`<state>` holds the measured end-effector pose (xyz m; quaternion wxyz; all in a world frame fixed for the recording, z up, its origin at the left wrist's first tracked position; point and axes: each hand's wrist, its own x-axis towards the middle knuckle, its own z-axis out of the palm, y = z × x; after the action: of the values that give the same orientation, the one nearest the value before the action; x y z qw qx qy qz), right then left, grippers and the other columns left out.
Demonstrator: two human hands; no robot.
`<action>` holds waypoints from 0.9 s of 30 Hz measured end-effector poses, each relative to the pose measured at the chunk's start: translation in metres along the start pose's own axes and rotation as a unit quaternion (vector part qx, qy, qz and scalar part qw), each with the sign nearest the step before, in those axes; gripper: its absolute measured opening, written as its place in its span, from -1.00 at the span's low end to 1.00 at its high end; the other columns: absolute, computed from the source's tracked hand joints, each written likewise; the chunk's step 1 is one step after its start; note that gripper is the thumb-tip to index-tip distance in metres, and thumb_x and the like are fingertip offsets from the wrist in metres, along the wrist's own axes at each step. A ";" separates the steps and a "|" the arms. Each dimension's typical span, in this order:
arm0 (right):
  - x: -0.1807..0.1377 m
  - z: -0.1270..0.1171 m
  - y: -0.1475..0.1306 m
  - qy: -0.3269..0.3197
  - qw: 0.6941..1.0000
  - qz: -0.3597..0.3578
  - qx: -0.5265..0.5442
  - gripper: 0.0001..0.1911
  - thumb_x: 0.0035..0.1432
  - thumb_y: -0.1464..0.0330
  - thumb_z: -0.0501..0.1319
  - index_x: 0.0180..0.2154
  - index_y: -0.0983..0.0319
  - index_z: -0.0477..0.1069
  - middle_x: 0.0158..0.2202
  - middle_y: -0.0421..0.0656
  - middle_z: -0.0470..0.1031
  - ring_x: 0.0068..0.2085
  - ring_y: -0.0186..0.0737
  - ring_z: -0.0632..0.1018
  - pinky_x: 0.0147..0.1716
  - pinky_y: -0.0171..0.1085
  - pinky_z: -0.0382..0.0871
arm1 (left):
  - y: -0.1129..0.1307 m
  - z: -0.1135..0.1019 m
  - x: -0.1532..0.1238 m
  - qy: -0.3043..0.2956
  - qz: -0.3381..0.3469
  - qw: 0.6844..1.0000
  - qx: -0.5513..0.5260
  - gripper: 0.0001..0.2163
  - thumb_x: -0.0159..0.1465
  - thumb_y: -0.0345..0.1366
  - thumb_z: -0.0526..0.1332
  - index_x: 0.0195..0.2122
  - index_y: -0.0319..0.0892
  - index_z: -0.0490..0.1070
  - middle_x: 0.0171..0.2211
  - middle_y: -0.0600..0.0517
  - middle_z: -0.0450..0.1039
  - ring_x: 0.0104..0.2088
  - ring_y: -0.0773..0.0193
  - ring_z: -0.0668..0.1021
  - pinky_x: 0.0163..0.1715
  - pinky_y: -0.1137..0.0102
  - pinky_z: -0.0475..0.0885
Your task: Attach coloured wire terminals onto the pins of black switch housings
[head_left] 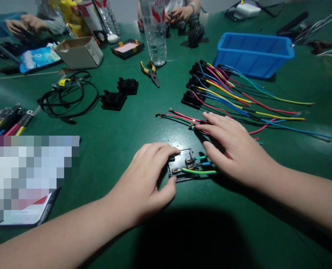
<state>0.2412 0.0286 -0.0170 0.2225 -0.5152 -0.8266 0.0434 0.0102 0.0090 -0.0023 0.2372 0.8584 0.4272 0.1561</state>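
My left hand (151,175) grips a black plastic housing (182,158) on the green table, thumb at its near edge and index finger at its far edge. Metal terminals of a green, a blue and a yellow-green wire (199,171) lie in the housing, and the wires run off to the right under my other hand. My right hand (230,145) is open, palm down, fingers apart. Its fingertips reach over loose red and green wires (179,117) with metal terminals; whether they touch is hard to tell.
Wired black housings (194,98) lie beyond my right hand, before a blue bin (255,56). Two black housings (114,100), pliers (150,73), a coiled cable (70,95) and a bottle (156,37) are farther back. A phone (28,216) lies left. Other people's hands (182,14) work across the table.
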 end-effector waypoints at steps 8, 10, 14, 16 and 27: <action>0.005 -0.004 0.002 -0.011 0.996 -0.054 0.069 -0.68 0.23 0.35 0.05 -0.08 0.32 0.46 -0.03 0.04 0.52 0.03 0.01 0.49 0.05 0.03 0.36 | 0.000 -0.001 0.001 -0.008 -0.002 1.000 0.004 -0.61 0.19 -0.38 0.14 0.07 -0.15 0.22 0.04 -0.09 0.31 0.06 0.08 0.34 0.08 0.18 0.27; 0.006 -0.005 0.001 -0.013 0.995 -0.060 0.077 -0.70 0.24 0.37 0.04 -0.10 0.30 0.47 -0.06 0.02 0.53 -0.01 -0.02 0.50 0.02 0.00 0.38 | 0.001 -0.001 0.001 -0.007 0.000 1.000 0.003 -0.61 0.19 -0.39 0.15 0.06 -0.15 0.22 0.04 -0.08 0.31 0.06 0.09 0.34 0.08 0.18 0.26; 0.005 -0.006 0.001 -0.018 0.994 -0.060 0.086 -0.72 0.25 0.39 0.04 -0.12 0.30 0.48 -0.12 0.00 0.54 -0.05 -0.06 0.50 -0.02 -0.06 0.38 | 0.001 0.000 0.000 -0.005 -0.002 1.000 0.002 -0.61 0.19 -0.40 0.15 0.06 -0.15 0.22 0.04 -0.07 0.31 0.05 0.11 0.34 0.07 0.20 0.26; 0.005 -0.006 0.001 -0.023 0.993 -0.068 0.095 -0.73 0.25 0.40 0.05 -0.15 0.30 0.49 -0.15 -0.01 0.54 -0.08 -0.07 0.50 -0.05 -0.07 0.38 | 0.001 0.000 0.000 -0.008 -0.004 1.000 0.002 -0.61 0.19 -0.40 0.15 0.06 -0.15 0.22 0.04 -0.07 0.30 0.05 0.11 0.34 0.07 0.20 0.26; 0.007 -0.008 0.002 -0.042 0.989 -0.090 0.113 -0.73 0.28 0.40 0.01 -0.27 0.30 0.49 -0.29 -0.03 0.52 -0.20 -0.10 0.47 -0.16 -0.09 0.34 | 0.000 0.001 0.000 0.000 -0.005 1.000 0.003 -0.61 0.19 -0.39 0.15 0.06 -0.14 0.22 0.06 -0.07 0.32 0.08 0.08 0.34 0.10 0.16 0.26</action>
<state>0.2436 0.0340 -0.0079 0.2473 -0.4078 -0.8681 0.1374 0.0109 0.0089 -0.0027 0.2353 0.8572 0.4316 0.1537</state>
